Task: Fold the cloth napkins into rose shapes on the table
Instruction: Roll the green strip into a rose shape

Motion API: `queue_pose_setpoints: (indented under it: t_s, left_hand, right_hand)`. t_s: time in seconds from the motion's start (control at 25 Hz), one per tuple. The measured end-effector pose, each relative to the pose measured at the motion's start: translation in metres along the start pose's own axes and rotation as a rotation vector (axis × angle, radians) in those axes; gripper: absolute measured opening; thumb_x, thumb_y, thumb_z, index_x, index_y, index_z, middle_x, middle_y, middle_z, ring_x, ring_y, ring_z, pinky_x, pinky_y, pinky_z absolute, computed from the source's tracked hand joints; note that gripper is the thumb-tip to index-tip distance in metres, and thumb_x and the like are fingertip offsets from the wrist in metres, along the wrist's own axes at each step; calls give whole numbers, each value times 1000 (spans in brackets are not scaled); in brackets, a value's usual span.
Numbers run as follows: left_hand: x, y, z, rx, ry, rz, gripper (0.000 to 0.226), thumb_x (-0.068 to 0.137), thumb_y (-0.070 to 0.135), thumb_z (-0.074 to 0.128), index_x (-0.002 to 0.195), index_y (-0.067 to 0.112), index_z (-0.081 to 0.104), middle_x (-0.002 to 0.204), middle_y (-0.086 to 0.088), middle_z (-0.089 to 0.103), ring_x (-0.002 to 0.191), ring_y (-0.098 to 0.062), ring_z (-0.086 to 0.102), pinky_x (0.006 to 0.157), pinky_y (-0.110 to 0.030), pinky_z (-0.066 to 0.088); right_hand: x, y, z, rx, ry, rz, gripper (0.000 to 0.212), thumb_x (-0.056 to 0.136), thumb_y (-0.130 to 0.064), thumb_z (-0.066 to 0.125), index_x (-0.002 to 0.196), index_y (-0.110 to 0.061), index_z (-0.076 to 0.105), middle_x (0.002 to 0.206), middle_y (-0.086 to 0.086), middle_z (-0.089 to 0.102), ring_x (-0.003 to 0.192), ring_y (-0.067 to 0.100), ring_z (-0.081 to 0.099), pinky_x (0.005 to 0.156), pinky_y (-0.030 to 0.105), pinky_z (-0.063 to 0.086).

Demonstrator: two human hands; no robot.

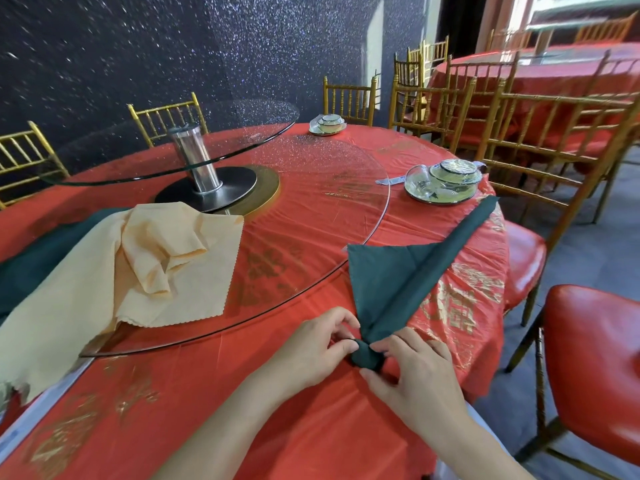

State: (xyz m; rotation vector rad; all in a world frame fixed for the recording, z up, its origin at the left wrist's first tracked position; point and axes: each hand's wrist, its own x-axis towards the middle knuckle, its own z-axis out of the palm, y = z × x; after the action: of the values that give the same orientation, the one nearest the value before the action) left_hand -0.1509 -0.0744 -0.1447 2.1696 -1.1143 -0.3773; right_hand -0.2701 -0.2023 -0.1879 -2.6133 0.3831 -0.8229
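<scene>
A dark green napkin [408, 271] lies on the red tablecloth as a long rolled band running toward the far right, with a triangular flap spread to its left. Its near end is coiled into a small tight roll [365, 355]. My left hand [311, 344] pinches that coil from the left with thumb and fingers. My right hand [415, 372] holds it from the right, fingertips on the coil. A cream napkin [138, 265] lies crumpled and unfolded on the glass at left.
A glass turntable [311, 188] on a steel post [197, 161] covers the table's middle. Wrapped dish sets stand at right [443, 183] and at the back [327, 124]. More dark green cloth [41, 251] lies far left. Gold chairs with red seats [588, 358] ring the table.
</scene>
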Motion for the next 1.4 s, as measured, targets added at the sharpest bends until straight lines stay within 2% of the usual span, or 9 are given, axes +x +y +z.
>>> queue_pose_setpoints:
  t_s: [0.16,0.32,0.44,0.52,0.64,0.8,1.04,1.2,1.4]
  left_hand:
    - [-1,1,-3,33,-39,33,7,87,23,63,94,24,64,89,14,63,82,5,55,73,-8,37]
    - [-12,-8,-1,-71,-115,79,39,73,33,70,111,28,63,112,17,54,98,3,52,76,-12,41]
    - [-13,-7,7,-71,-16,164,31,75,24,66,104,34,63,109,18,54,98,3,51,77,-9,38]
    - [-9,-4,8,-59,-2,187,19,76,22,65,94,30,65,101,14,59,93,1,54,77,-9,36]
    - [0,0,4,-11,-53,160,18,80,26,60,96,23,67,97,13,60,85,5,52,74,-6,33]
    - [13,9,3,73,-101,177,15,92,19,56,103,18,65,100,8,60,87,6,50,77,-8,34]
    - [34,18,11,177,-85,140,19,95,24,50,107,19,64,99,5,54,93,-7,51,85,-20,38]
    - [30,17,16,58,-16,136,16,89,28,60,104,29,55,102,13,51,91,2,48,78,-10,34]
    - [22,9,12,9,-109,170,31,75,21,68,102,32,58,108,15,56,97,1,51,74,-7,35]
  right_hand:
    - [-2,1,-1,73,-49,21,31,67,-56,52,75,-31,68,68,-21,50,58,-2,54,66,20,36]
    - [-5,2,-4,144,-84,70,34,73,-59,47,76,-33,69,66,-28,44,57,-9,43,67,14,31]
    - [-3,6,-5,159,-135,72,44,78,-63,39,83,-31,70,73,-23,55,68,-4,53,67,25,33]
    - [0,10,-11,163,-197,52,49,76,-69,36,91,-34,67,80,-25,53,74,-7,50,74,22,31]
    - [7,24,-24,95,-331,11,61,62,-78,43,111,-43,53,96,-28,44,83,-12,43,82,18,29]
    - [7,34,-28,-27,-273,-42,63,60,-77,51,112,-39,50,97,-16,51,86,8,58,73,28,36]
    - [5,26,-21,72,-164,-10,37,65,-58,54,97,-40,45,91,-20,51,79,6,57,74,22,34]
    - [9,31,-17,87,-104,36,31,66,-54,56,88,-32,57,85,-18,53,73,5,57,73,24,32]
    - [17,40,-22,164,-174,48,39,71,-60,48,89,-30,64,78,-26,44,70,-12,43,80,15,29]
